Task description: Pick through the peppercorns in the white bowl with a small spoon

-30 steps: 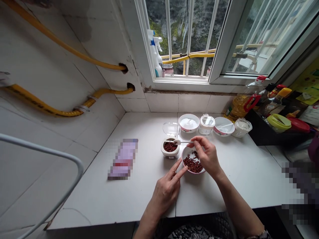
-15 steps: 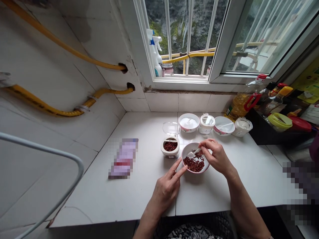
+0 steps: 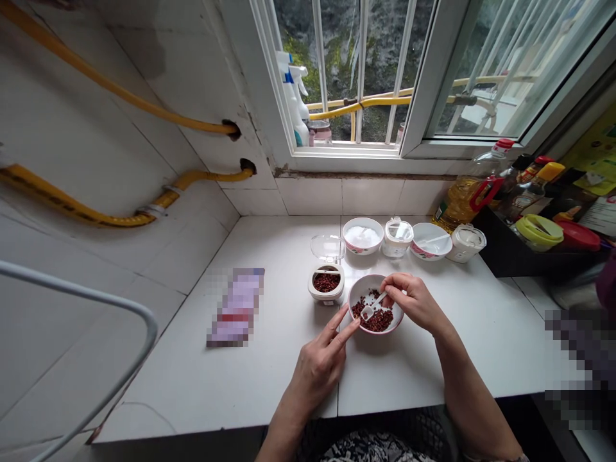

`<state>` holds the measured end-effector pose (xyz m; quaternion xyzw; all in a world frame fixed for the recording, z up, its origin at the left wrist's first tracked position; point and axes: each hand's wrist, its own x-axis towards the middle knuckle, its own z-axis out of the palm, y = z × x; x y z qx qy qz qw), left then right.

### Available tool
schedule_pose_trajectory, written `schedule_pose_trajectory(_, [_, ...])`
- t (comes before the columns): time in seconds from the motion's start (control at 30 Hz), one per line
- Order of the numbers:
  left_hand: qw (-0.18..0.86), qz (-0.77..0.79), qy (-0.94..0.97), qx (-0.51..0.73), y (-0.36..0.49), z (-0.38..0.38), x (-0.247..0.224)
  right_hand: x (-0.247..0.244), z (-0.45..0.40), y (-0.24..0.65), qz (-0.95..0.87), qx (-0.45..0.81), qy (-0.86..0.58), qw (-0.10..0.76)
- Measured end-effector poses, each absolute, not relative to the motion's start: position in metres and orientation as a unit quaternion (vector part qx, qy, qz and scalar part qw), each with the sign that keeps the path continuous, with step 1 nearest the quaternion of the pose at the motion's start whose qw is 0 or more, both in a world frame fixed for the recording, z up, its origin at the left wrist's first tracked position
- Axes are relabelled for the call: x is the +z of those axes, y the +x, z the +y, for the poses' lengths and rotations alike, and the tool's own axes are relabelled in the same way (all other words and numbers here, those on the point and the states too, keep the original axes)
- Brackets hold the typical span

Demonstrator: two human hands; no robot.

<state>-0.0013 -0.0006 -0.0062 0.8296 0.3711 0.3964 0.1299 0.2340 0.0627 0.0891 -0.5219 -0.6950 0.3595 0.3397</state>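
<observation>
Reddish-brown grains that look like Sichuan peppercorns (image 3: 384, 321) lie in a white bowl with a pink rim (image 3: 398, 323). My left hand (image 3: 321, 359) steadies this bowl at its near left rim, two extended digits against the edge and the other fingers curled. Pinched by its handle in my right hand (image 3: 412, 300) is a small white spoon (image 3: 367, 312), its scoop down among the grains near the bowl's left side. Just left of the bowl stands a seasoning jar (image 3: 326, 294) with its clear lid raised, holding the same grains.
Behind are a bowl of white powder (image 3: 363, 249), a lidded jar (image 3: 398, 239), a bowl with a spoon (image 3: 432, 254) and another jar (image 3: 466, 244). An oil bottle (image 3: 457, 199) and a black rack (image 3: 505, 250) stand right. A blurred purple packet (image 3: 238, 305) lies left.
The spoon's scoop has moved toward me and down into the grains, which are now spread differently. My left hand stays at the bowl's rim. The view has shifted slightly.
</observation>
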Motion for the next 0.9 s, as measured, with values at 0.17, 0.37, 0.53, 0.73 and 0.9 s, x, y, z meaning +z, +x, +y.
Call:
schedule_pose_trajectory(0.17, [0.123, 0.371, 0.834, 0.391, -0.002, -0.001, -0.004, 0.093, 0.064, 0.235, -0.657, 0.379, -0.532, 0.377])
schedule_pose_trajectory(0.37, [0.133, 0.369, 0.83, 0.397, -0.001, -0.001, -0.003, 0.087, 0.066, 0.233, -0.659, 0.356, -0.545, 0.377])
schedule_pose_trajectory(0.53, [0.134, 0.372, 0.83, 0.393, -0.001, -0.001, -0.004, 0.085, 0.067, 0.236, -0.624, 0.412, -0.546, 0.378])
schedule_pose_trajectory(0.73, [0.12, 0.376, 0.834, 0.386, -0.001, -0.001, -0.005, 0.08, 0.065, 0.229, -0.754, 0.25, -0.51, 0.33])
schedule_pose_trajectory(0.9, [0.112, 0.376, 0.832, 0.392, 0.0, -0.001, -0.005, 0.078, 0.064, 0.226, -0.739, 0.289, -0.514, 0.328])
